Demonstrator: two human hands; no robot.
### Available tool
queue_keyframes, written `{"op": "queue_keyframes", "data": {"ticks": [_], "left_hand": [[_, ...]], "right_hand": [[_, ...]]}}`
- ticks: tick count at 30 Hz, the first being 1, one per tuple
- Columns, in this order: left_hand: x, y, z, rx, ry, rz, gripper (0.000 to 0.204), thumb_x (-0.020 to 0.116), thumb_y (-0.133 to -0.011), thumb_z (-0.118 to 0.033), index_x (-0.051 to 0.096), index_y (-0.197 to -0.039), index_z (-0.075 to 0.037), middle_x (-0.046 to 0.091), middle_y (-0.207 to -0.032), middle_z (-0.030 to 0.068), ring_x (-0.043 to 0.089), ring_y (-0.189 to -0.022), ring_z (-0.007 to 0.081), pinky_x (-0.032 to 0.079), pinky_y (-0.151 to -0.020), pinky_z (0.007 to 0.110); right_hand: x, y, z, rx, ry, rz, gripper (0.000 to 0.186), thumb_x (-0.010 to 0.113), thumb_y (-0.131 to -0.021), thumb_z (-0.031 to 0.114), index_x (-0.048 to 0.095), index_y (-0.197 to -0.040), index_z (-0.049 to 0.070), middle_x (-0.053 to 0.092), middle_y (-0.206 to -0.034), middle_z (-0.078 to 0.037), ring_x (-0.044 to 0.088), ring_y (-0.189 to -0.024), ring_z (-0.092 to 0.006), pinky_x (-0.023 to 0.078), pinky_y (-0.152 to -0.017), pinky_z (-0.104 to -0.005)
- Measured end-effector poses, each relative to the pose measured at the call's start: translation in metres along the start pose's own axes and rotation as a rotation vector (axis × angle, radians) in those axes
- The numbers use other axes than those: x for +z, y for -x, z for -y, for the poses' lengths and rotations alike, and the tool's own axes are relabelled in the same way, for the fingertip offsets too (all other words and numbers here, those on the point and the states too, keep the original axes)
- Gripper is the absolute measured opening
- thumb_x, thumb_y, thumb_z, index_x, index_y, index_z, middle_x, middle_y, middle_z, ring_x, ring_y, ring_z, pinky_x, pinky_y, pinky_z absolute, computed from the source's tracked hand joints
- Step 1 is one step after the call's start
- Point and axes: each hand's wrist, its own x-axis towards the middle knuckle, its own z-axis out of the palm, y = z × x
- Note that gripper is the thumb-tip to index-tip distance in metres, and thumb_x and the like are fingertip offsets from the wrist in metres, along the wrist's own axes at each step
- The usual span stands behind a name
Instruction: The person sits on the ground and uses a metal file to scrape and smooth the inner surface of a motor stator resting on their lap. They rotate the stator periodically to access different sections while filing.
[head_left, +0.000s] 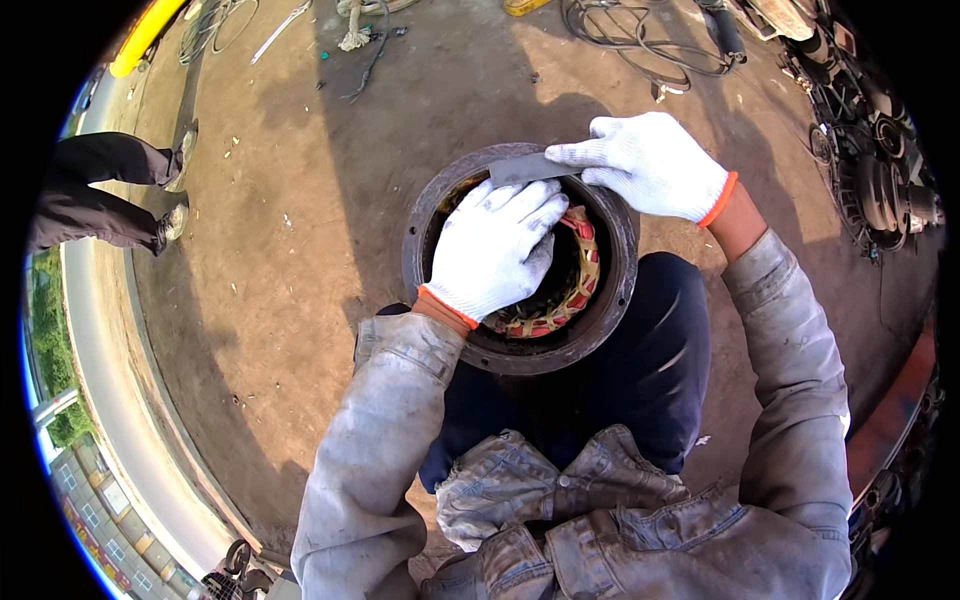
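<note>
In front of my knees stands a round dark metal motor housing [621,255] with bolt holes in its flange. Inside it runs a ring of stator windings [583,272], red and laced with pale yellow binding. My right hand [650,165], in a white knit glove with an orange cuff, grips a flat grey rectangular strip [518,169] at the far side of the rim. My left hand [496,250], gloved the same way, lies over the housing's opening with fingers stretched out. Its fingertips are close to the strip's near edge; whether they press on it I cannot tell. The palm hides part of the windings.
Cables [640,40] and a frayed rope [354,38] lie on the dirt ground at the far side. Scrap metal parts [880,190] are heaped to the right. Another person's legs [105,185] show at the left, near a paved road [120,350].
</note>
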Motion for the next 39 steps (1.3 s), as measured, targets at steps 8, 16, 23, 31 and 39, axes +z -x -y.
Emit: {"op": "queue_keyframes", "data": {"ticks": [8, 16, 23, 31, 39], "left_hand": [[-0.008, -0.007, -0.004, 0.007, -0.042, 0.032, 0.046, 0.080, -0.092, -0.013, 0.081, -0.137, -0.008, 0.078, -0.146, 0.0114, 0.072, -0.137, 0.0337, 0.056, -0.117, 0.049], [-0.009, -0.011, -0.003, -0.011, -0.069, 0.080, 0.051, 0.080, -0.089, -0.011, 0.080, -0.140, -0.011, 0.076, -0.150, 0.0104, 0.068, -0.142, 0.0364, 0.052, -0.123, 0.050], [-0.015, -0.007, -0.005, -0.031, -0.047, 0.077, 0.054, 0.083, -0.086, -0.015, 0.078, -0.140, -0.011, 0.074, -0.152, 0.0109, 0.068, -0.138, 0.0373, 0.050, -0.119, 0.053], [-0.010, -0.009, 0.004, -0.003, -0.005, 0.110, 0.058, 0.082, -0.091, -0.023, 0.074, -0.147, -0.011, 0.069, -0.154, 0.0130, 0.064, -0.138, 0.0373, 0.046, -0.121, 0.055], [-0.035, -0.023, 0.021, 0.184, 0.041, 0.320, 0.078, 0.084, -0.093, -0.030, 0.060, -0.164, -0.007, 0.061, -0.157, 0.0209, 0.060, -0.142, 0.0427, 0.047, -0.119, 0.056]], "right_hand": [[0.008, -0.047, -0.024, -0.356, -0.024, -0.185, 0.036, 0.073, -0.108, 0.031, 0.083, -0.142, 0.026, 0.071, -0.095, -0.007, 0.073, -0.089, -0.0305, 0.060, -0.081, -0.0450], [0.034, -0.080, -0.029, -0.133, -0.794, -0.178, 0.038, 0.072, -0.113, 0.033, 0.083, -0.144, 0.014, 0.086, -0.128, -0.010, 0.081, -0.112, -0.0277, 0.062, -0.102, -0.0399], [0.002, -0.059, -0.002, 0.649, -1.366, -0.613, 0.048, 0.078, -0.113, 0.032, 0.075, -0.151, 0.003, 0.077, -0.111, -0.001, 0.062, -0.091, -0.0068, 0.052, -0.080, -0.0264], [0.011, 0.016, 0.045, 0.502, -0.776, -0.322, 0.049, 0.077, -0.108, 0.023, 0.075, -0.152, 0.004, 0.082, -0.134, -0.021, 0.081, -0.116, -0.0305, 0.063, -0.104, -0.0387], [-0.080, 0.118, 0.173, 1.130, -0.364, -0.294, 0.050, 0.076, -0.096, 0.003, 0.077, -0.146, 0.000, 0.070, -0.095, -0.017, 0.070, -0.080, -0.0281, 0.056, -0.078, -0.0382]]}}
